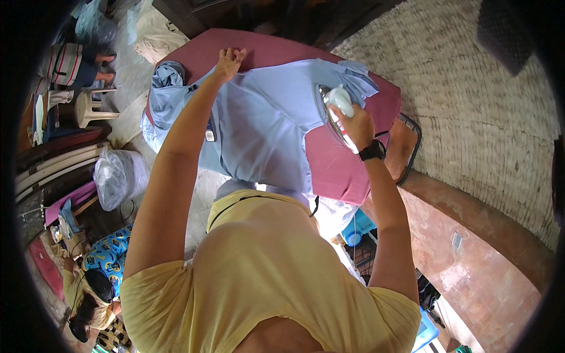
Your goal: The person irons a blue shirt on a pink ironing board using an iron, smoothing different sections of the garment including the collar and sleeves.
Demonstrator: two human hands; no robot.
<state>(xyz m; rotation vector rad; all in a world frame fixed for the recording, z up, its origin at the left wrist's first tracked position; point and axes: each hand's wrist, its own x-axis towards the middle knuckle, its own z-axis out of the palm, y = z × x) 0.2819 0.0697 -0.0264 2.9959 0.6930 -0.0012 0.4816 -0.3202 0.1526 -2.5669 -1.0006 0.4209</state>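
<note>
A light blue shirt [259,112] lies spread over an ironing board with a dark red cover [338,167]. Its bunched end [170,79] hangs over the board's left side, and a small white tag [209,135] shows on it. My right hand [358,126] is wrapped round the handle of an iron [331,115], whose soleplate rests at the shirt's right part, beside a sleeve [356,79]. At the far edge of the shirt my left hand [231,63] lies on the cloth and board, fingers partly bent and apart, holding nothing I can see.
Past the board's right end is a black metal frame [416,147]. A woven wall covering [471,100] rises at the right. To the left stand a white plastic chair [88,109] and a clear plastic bag [120,176]. One person [91,294] is at lower left; another person's legs [103,67] show at upper left.
</note>
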